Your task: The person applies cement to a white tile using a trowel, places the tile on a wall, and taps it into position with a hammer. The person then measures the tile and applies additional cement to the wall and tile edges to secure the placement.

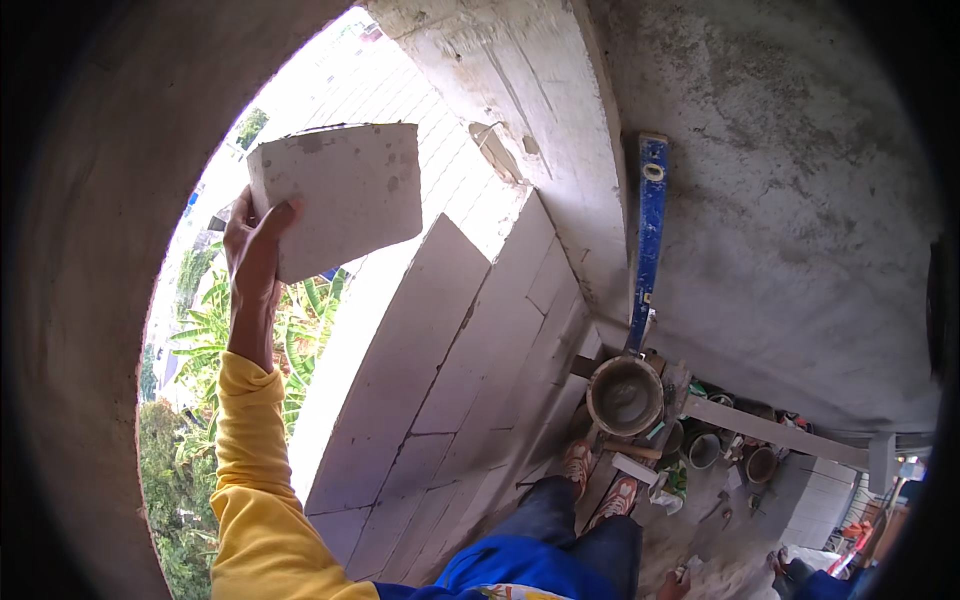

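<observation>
My left hand (262,235) is closed round one end of a pale grey lightweight concrete block (345,190), thumb across its face. The block is held up in the window-like opening, to the left of the concrete column. Below and right of it stands a wall of similar blocks (440,360), stepped at the top with thin joints between courses. At the lower edge, my right hand (673,585) shows only in part, its fingers closed by a small light-coloured piece that is too small to name.
A blue spirit level (650,235) leans against the grey wall (780,200). At its foot sits a round mortar bucket (625,396), near my shoes. More buckets (703,449), a plank (775,432) and loose tools lie beyond. Another person's legs (795,575) show at lower right.
</observation>
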### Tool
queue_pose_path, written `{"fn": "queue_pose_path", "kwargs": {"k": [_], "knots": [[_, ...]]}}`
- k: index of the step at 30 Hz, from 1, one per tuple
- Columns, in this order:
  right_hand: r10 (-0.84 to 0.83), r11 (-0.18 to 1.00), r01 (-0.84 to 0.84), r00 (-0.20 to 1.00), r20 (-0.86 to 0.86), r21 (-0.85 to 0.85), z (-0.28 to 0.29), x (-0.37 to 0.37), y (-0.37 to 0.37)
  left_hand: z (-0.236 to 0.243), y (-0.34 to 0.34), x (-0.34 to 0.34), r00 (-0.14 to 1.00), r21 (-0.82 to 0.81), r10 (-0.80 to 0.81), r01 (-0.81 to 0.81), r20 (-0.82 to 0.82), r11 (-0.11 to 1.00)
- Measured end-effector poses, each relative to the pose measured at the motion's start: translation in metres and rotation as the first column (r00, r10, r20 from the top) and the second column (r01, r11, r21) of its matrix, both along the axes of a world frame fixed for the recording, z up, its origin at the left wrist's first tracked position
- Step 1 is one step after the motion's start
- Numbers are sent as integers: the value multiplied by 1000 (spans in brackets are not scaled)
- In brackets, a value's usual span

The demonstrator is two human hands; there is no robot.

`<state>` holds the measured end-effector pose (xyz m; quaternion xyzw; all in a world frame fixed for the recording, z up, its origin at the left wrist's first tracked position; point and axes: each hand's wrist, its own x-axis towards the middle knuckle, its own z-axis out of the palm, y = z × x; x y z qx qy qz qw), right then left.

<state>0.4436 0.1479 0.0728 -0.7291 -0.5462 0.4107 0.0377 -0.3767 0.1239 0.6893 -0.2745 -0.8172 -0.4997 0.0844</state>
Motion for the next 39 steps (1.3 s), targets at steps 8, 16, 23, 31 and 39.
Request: {"fn": "queue_pose_path", "kwargs": {"k": [8, 16, 23, 31, 39], "knots": [[-321, 943, 334, 890, -323, -18, -2, -71, 8, 5, 77, -141, 993, -187, 91, -77, 72, 979], [-190, 940, 250, 948, -256, 230, 28, -95, 13, -21, 144, -175, 984, -525, 72, 26, 165, 851], [-256, 944, 304, 920, -298, 127, 51, -93, 18, -65, 174, -169, 967, -555, 93, 56, 236, 830], [-292, 932, 345, 894, -340, 107, 61, -101, 15, -109, 198, -184, 925, -599, 53, 199, 376, 776], [-252, 955, 279, 942, -221, 101, 78, -121, 13, -140, 201, -201, 975, -672, 43, 118, 217, 731]]}}
